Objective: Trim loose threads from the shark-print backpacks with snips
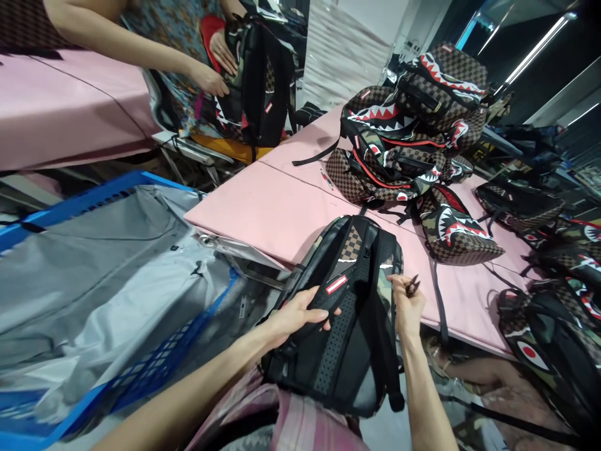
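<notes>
A black backpack [335, 357] with camouflage and brown checkered patches leans on the pink table's edge, in front of my body. Its back panel and shoulder straps face me. My left hand [303, 316] is closed around the left shoulder strap [335, 285], thumb on top beside a red-and-white label. At the backpack's right side, my right hand [407, 307] is closed, with small dark thread snips [413, 286] sticking out of it, points up. Its thumb and forefinger touch the edge of the right strap [385, 282]; whether they pinch it I cannot tell.
Several shark-mouth checkered backpacks [394, 144] are heaped on the pink table [253, 207], with more at the right [554, 326]. A blue crate [188, 351] lined with grey sheeting stands left. Across the table, a co-worker's hands [213, 78] handle another backpack [263, 81].
</notes>
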Demonstrator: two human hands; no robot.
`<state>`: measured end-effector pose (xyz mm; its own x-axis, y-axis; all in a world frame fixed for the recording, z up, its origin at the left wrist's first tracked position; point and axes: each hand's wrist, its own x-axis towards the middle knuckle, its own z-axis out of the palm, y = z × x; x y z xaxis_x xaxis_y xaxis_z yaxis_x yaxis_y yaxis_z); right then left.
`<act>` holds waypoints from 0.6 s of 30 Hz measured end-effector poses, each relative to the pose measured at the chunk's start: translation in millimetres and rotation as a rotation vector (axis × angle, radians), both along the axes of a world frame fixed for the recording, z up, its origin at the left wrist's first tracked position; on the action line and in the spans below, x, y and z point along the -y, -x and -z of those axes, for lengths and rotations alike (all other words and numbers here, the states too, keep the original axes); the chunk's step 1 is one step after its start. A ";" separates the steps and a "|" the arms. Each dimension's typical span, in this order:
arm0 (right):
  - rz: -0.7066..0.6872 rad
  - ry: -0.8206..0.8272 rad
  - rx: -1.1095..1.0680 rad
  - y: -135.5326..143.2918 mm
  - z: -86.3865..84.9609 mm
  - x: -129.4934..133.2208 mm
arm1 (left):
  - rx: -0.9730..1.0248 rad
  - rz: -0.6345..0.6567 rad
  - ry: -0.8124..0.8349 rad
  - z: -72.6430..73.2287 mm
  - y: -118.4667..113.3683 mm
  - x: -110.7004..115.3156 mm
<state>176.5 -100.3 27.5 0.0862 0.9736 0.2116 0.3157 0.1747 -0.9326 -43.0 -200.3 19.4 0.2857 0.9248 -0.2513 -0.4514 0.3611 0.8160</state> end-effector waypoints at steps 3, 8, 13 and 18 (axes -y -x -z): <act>-0.272 0.079 0.074 25.1 1.6 9.9 | -0.025 -0.008 -0.007 3.2 -2.1 0.6; -0.403 -0.127 0.278 46.9 9.8 23.7 | -0.050 -0.040 -0.018 4.2 -6.7 1.2; -0.386 -0.229 0.385 47.3 10.2 27.3 | -0.061 -0.034 -0.015 2.0 -8.3 1.1; -0.712 0.039 0.121 32.2 5.3 39.6 | -0.046 -0.041 -0.009 -1.9 -4.6 0.7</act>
